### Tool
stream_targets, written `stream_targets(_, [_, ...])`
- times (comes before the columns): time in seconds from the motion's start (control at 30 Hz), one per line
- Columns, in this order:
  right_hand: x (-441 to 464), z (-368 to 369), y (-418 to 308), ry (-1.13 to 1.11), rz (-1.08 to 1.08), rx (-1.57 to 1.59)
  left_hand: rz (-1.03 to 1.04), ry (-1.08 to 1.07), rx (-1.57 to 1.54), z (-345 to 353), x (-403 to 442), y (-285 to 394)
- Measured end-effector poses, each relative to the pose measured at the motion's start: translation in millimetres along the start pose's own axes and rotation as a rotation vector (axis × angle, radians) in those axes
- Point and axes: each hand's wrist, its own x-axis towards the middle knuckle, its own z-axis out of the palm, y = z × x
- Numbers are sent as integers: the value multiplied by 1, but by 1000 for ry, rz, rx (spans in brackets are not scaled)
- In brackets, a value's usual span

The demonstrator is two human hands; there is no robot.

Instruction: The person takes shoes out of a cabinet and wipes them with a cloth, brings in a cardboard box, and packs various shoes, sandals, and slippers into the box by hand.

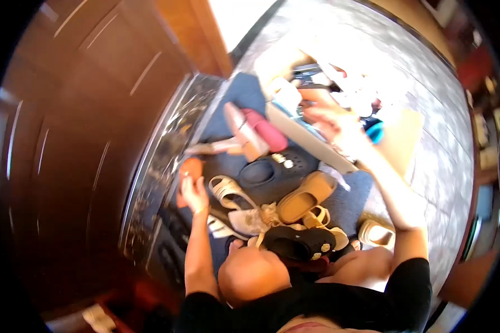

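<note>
My left hand has its fingers around an orange slipper beside the door threshold. Over the cardboard box reaches my right hand, smeared by motion and glare, so what its fingers do is unclear. Several shoes and other items fill the box. On the dark mat between my hands lie a pink shoe, a dark clog with charms, a beige slide and a tan clog. Closer to my knees is a black clog.
A brown panelled door and its dark marble threshold border the left side. A cream shoe sits on the grey tiled floor at right. Shelves with shoes line the far right.
</note>
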Motion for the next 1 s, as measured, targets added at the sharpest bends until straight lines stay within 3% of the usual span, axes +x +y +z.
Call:
stream_targets(0.03, [-12, 15, -3, -3, 13, 139, -16, -139, 36, -16, 18, 45])
stream_targets(0.07, [-19, 26, -16, -167, 162, 607, 49, -223, -96, -23, 33, 77])
stream_targets(0.1, [-25, 33, -15, -349, 252, 864, 272, -304, -115, -35, 53, 128])
stream_targets(0.13, [-34, 39, -25, -410, 379, 918, 464, -452, -135, -40, 65, 161])
stream_targets(0.2, [-43, 45, -44, -529, 426, 1102, 786, -719, -155, -45, 79, 224])
stream_targets(0.23, [-49, 43, -51, -539, 424, 1069, 890, -724, -177, -43, 75, 243])
stream_targets(0.3, [-61, 38, -55, -507, 427, 1177, 1010, -781, -170, -39, 70, 271])
stream_targets(0.33, [-71, 23, -57, -485, 560, 1226, 1057, -806, -163, -34, 67, 280])
stream_targets(0.4, [-87, 14, -41, -376, 650, 1274, 984, -713, -232, -24, 56, 298])
stream_targets(0.5, [-86, -22, -18, -72, 792, 1092, 777, -626, -329, -26, 64, 320])
stream_targets(0.53, [-71, -45, -4, 55, 456, 815, 684, -581, -346, -30, 62, 320])
stream_targets(0.6, [-49, -69, 15, 201, 234, 419, 632, -630, -362, -24, 59, 308])
stream_targets(0.67, [-31, -96, 4, 286, 215, -254, 551, -683, -392, -22, 53, 301])
stream_targets(0.73, [-9, -104, -12, 235, 161, -823, 532, -695, -406, -22, 55, 297])
stream_targets(0.83, [16, -84, 7, 142, 106, -1037, 490, -667, -419, -22, 58, 293])
stream_targets(0.9, [43, -51, 63, 114, 3, -1168, 473, -655, -438, -16, 62, 287])
stream_targets(0.93, [57, -38, 63, -82, 200, -1047, 471, -642, -436, -14, 61, 282])
stream_targets(1.0, [66, -21, 101, -2, 299, -890, 446, -648, -460, -8, 58, 276])
